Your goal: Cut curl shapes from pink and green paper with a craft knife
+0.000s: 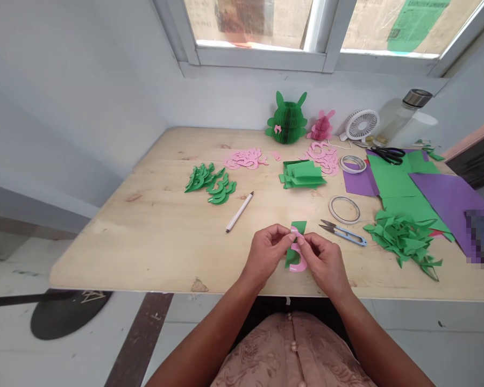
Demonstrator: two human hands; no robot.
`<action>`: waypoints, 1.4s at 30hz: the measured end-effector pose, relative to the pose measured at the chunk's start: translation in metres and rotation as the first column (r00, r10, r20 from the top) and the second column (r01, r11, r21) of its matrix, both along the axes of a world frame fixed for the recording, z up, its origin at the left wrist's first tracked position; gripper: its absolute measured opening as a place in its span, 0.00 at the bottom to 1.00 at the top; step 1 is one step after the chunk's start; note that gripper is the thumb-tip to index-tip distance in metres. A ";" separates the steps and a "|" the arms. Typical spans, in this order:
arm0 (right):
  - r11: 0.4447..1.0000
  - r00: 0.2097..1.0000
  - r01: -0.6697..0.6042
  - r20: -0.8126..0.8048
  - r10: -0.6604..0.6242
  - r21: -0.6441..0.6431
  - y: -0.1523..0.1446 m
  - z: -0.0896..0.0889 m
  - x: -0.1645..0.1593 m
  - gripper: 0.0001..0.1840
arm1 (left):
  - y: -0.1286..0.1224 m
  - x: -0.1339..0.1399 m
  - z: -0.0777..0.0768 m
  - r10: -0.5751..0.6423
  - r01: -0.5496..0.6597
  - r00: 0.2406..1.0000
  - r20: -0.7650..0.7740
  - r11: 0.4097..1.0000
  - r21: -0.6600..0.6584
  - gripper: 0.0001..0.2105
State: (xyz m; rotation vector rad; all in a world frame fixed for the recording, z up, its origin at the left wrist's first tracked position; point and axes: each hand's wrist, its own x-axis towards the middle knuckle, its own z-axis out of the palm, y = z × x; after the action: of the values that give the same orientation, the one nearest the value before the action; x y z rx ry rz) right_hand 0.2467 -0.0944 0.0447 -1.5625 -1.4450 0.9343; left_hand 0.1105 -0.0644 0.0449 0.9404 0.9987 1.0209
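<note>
Near the table's front edge, my left hand (266,253) and my right hand (323,262) meet over a small work piece. A pink paper cutout (299,264) with curved arms lies against a green paper strip (300,226). Both hands pinch this stack between thumb and fingers, one from each side, with the thumbs almost touching. The fingers hide part of the cutout. To the right of my right hand lie blue-handled thread snips (349,235). A white pen (239,212) rests on the table to the upper left of my left hand.
Green cutouts (221,191), pink cutouts (246,159) and folded green papers (302,174) lie beyond my hands. Rightward are tape rolls (331,209), green scraps (407,236), purple sheets (447,196) and black scissors (388,155). Honeycomb paper figures (289,121), a fan (362,124) and a bottle (399,121) stand behind.
</note>
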 end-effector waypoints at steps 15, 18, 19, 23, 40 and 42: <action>0.999 0.997 0.000 -0.071 -0.002 -0.032 0.001 -0.004 -0.001 0.17 | -0.003 0.000 -0.001 0.032 -0.032 0.999 0.018 0.999 0.008 0.10; 1.000 0.998 0.004 -0.057 -0.005 -0.027 0.001 -0.004 -0.001 0.17 | -0.004 0.000 0.001 0.025 -0.025 1.000 0.010 1.000 0.015 0.09; 1.000 0.998 0.005 -0.057 -0.007 -0.028 0.001 -0.005 -0.001 0.17 | -0.004 0.000 0.001 0.024 -0.024 1.000 0.008 1.000 0.014 0.09; 1.000 0.998 0.001 -0.057 -0.002 -0.028 0.001 -0.007 0.000 0.17 | -0.005 0.000 0.001 0.024 -0.024 1.000 0.012 1.000 0.004 0.09; 0.999 0.998 -0.007 -0.060 0.005 -0.033 -0.001 -0.006 -0.001 0.17 | -0.005 0.002 0.004 0.037 -0.037 0.999 0.004 0.999 0.000 0.08; 0.999 0.999 -0.020 -0.048 0.018 -0.030 -0.002 -0.005 -0.001 0.18 | -0.005 0.002 0.004 0.048 -0.048 0.999 0.008 0.999 -0.005 0.08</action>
State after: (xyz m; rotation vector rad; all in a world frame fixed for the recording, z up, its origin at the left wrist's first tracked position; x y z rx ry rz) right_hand 0.2452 -0.0966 0.0392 -1.5413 -1.4206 1.0024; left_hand 0.1122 -0.0691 0.0492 0.9111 1.0207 1.0612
